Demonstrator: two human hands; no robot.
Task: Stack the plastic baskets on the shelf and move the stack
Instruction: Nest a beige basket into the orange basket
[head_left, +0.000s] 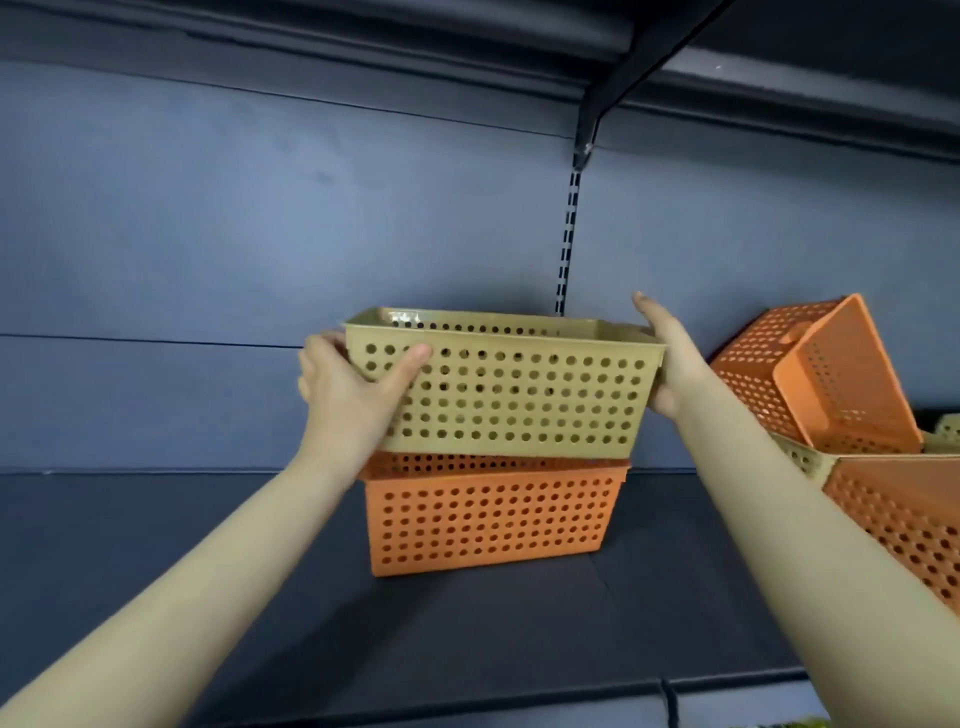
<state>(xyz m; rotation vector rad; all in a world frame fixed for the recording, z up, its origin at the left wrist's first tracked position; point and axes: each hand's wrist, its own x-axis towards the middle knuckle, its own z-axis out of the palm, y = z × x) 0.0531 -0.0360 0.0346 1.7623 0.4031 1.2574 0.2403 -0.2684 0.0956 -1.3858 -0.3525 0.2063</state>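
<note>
Both hands held a beige plastic basket (498, 387) by its short ends, its base sitting in the mouth of an orange basket (488, 517) that stood on the dark shelf (156, 519), near the back wall. The left hand (345, 395) gripped the left end, thumb pressed on the front wall and the other fingers curled behind. The right hand (670, 358) clasped the right end, fingers close together along the rim. At the right edge of the shelf, more orange baskets (831, 379) lay tilted in a pile.
</note>
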